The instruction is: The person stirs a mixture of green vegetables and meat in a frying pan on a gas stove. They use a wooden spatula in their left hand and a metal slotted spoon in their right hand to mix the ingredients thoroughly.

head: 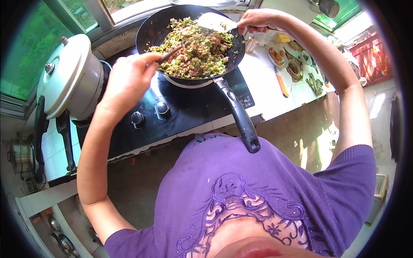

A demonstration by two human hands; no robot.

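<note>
A black wok (pixel 146 35) with a long black handle rests on the hob, full of chopped green vegetable and pinkish minced food (pixel 200 48). My left hand (pixel 132 75) is closed on dark chopsticks (pixel 171 54), whose tips are down in the food. At the wok's upper right rim, my right hand (pixel 255 22) grips a small white dish or scoop (pixel 214 22) that is tilted over the food, with a few bits on it. Whether that white thing has a handle is hidden by my fingers.
A pressure cooker (pixel 69 74) stands left on the black glass hob (pixel 193 106) with two knobs. On the tiled counter to the right lie an orange-handled knife (pixel 281 84), a plate of food (pixel 278 57) and a yellow block (pixel 283 37). The wok handle (pixel 240 119) points towards me.
</note>
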